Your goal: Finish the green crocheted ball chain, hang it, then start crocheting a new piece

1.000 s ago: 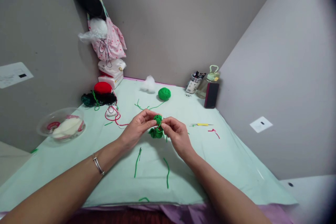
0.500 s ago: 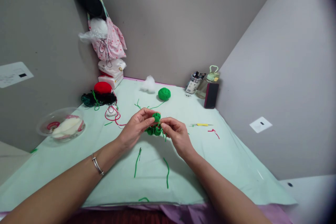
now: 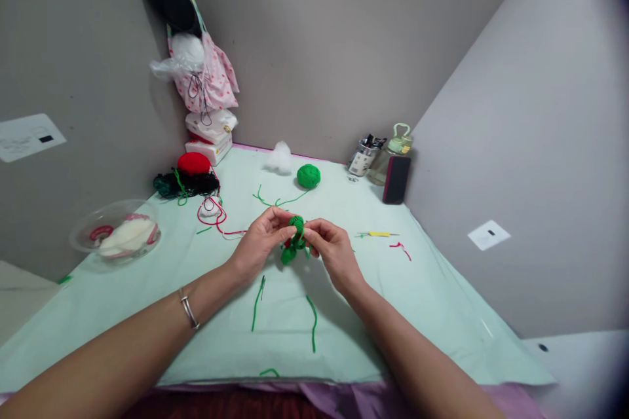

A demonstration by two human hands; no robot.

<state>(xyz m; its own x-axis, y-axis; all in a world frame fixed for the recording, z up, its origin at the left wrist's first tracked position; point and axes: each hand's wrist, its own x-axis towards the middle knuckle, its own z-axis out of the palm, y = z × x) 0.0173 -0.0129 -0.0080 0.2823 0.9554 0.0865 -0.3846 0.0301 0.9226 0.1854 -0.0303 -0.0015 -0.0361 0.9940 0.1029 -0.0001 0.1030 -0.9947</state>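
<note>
A small green crocheted piece point(image 3: 293, 237) with hanging lobes is held above the pale green table cover point(image 3: 432, 301), near its middle. My left hand point(image 3: 261, 241) pinches its top from the left. My right hand point(image 3: 331, 252) pinches it from the right, fingertips almost meeting the left ones. A green yarn strand runs from the piece back to a green yarn ball point(image 3: 308, 176) farther along the table.
Cut green yarn bits point(image 3: 257, 301) lie in front of my hands. A yellow crochet hook point(image 3: 377, 234) and a red scrap lie to the right. Red and black yarn point(image 3: 190, 175), a clear bowl point(image 3: 116, 233), stuffing, a jar, a bottle and a phone point(image 3: 396, 179) line the edges.
The green piece has turned in my fingers, and its lobes now hang lower and to the left. Both hands stay in nearly the same place.
</note>
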